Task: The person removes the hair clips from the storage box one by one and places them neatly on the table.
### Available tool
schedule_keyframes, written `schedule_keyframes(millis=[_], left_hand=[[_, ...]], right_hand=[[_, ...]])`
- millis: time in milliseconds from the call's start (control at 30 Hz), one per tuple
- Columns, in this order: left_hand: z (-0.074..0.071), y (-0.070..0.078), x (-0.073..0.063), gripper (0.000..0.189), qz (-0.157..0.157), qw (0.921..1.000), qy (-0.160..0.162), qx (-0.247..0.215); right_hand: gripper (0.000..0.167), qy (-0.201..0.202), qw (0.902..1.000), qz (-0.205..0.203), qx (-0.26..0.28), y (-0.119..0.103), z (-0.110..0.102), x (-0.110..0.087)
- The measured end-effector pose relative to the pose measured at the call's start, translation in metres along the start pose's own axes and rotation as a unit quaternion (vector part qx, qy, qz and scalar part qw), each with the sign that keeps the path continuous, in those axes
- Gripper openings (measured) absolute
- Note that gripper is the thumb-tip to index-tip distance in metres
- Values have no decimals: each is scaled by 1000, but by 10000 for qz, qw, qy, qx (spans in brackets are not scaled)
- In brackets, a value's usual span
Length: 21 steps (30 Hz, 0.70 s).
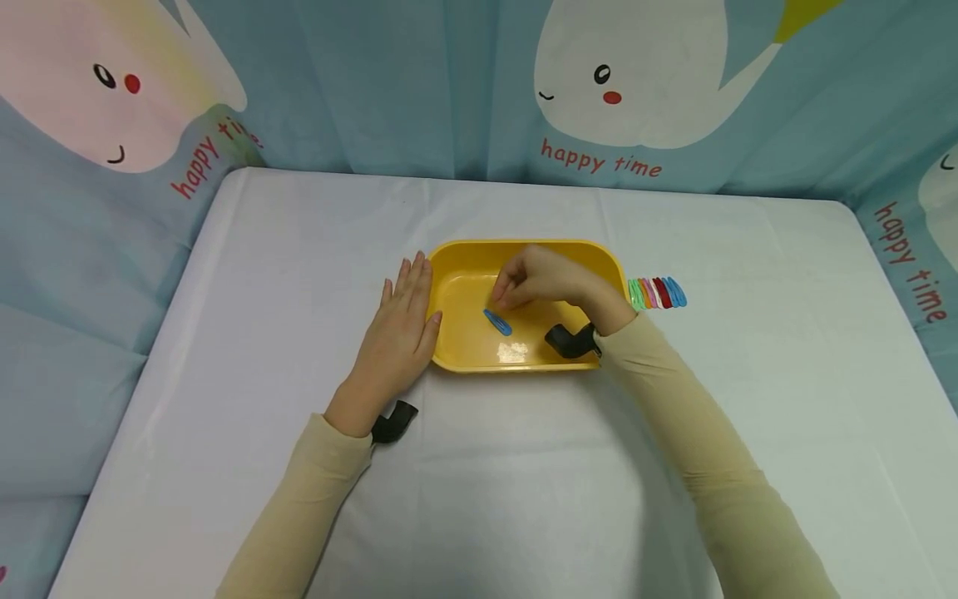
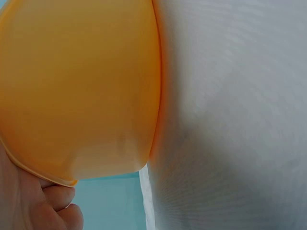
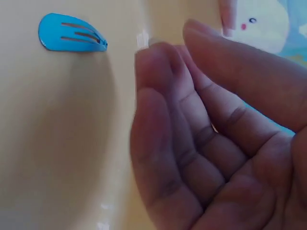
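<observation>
A blue snap hair clip (image 1: 497, 323) lies on the floor of the yellow tray (image 1: 464, 345). In the right wrist view the clip (image 3: 72, 33) shows its slotted face, apart from the fingers. My right hand (image 1: 542, 279) is inside the tray just above the clip, with loosely bent fingers and the thumb standing away from them; nothing shows between them. Along the tray's left side rests my left hand (image 1: 400, 329), its fingers straight and its thumb over the rim. The left wrist view shows the tray's outer wall (image 2: 81, 91) beside the fingers.
A row of several hair clips (image 1: 657, 293) in green, orange, pink, white, red and blue lies just right of the tray. White cloth covers the table (image 1: 479, 499). A blue curtain (image 1: 397, 91) with whale prints hangs behind it.
</observation>
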<state>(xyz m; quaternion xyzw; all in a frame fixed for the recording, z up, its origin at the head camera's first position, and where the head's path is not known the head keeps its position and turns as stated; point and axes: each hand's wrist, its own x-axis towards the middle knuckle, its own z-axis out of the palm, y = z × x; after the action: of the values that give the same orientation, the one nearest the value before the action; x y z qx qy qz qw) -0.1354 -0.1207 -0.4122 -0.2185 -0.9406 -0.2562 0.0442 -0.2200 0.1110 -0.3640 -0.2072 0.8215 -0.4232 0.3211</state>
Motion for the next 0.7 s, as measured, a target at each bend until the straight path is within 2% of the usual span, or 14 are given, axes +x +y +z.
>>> schedule_keyframes(millis=[400, 700], left_hand=[[0, 0, 0, 60, -11, 10000, -25, 36], [1, -1, 1, 60, -29, 10000, -29, 31]], right_hand=[[11, -371, 9975, 264, 541, 19, 5, 18], [10, -342, 9984, 446, 95, 20, 7, 22]])
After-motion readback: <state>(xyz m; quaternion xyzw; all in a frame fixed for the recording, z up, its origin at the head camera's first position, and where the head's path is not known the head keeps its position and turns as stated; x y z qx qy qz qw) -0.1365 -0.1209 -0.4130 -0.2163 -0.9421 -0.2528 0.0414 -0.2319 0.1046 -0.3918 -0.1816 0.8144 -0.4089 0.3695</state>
